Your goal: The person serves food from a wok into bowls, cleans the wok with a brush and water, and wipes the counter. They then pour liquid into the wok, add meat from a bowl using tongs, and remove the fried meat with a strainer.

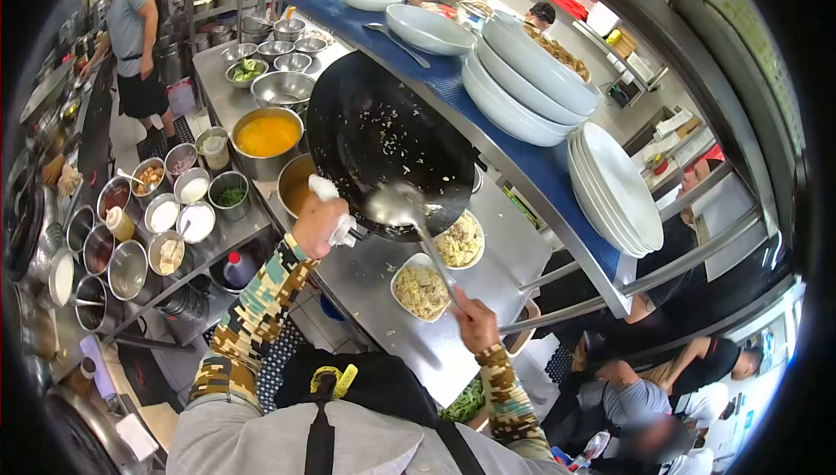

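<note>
My left hand [319, 228] is closed round a white cloth [323, 188] at the near edge of a black wok [366, 118]. The wok is tipped up, and pale grains of food cling to its inside. My right hand [476, 325] grips the handle of a metal ladle [433, 253], whose bowl lies at the wok's lower rim. Just below the wok stand two white bowls of yellowish rice-like food: a nearer bowl [421, 293] and a farther bowl [460, 240]. The ladle's handle passes over or beside them.
A pot of orange liquid [268, 134] stands left of the wok, near several metal ingredient tins [196, 221]. Stacked white plates [614, 188] sit on a blue-lined shelf [522, 166] above the steel counter [366, 279]. Another person [135, 31] stands at the far left.
</note>
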### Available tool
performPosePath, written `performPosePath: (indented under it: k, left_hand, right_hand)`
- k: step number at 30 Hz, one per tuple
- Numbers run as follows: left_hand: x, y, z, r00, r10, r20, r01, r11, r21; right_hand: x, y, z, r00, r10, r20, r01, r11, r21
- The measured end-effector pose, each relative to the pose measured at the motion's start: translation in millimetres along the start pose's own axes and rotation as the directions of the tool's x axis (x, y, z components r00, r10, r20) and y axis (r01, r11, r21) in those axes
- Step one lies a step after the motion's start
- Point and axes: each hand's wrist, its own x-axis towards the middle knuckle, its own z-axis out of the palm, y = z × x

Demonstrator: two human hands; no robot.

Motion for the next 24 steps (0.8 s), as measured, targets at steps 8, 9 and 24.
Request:
performPosePath:
  k: [8, 9, 24]
  left_hand:
    - [0.7, -10.5, 9.7, 0.993, 0.094, -0.072, -0.090, 0.994, 0.055]
    - [7.1, -20.5, 13.2, 0.989, 0.105, -0.100, -0.100, 0.994, 0.049]
    - [20.0, -22.0, 42.9, 0.963, 0.094, -0.254, -0.092, 0.996, 0.019]
  right_hand:
    - [12.1, 61.4, -7.6, 0.963, 0.190, -0.193, -0.215, 0.970, -0.116]
    - [32.4, 70.5, 13.0, 0.953, 0.205, -0.222, -0.234, 0.966, -0.110]
    - [-62.8, 55.1, -59.3, 0.965, 0.085, -0.246, -0.192, 0.872, -0.451]
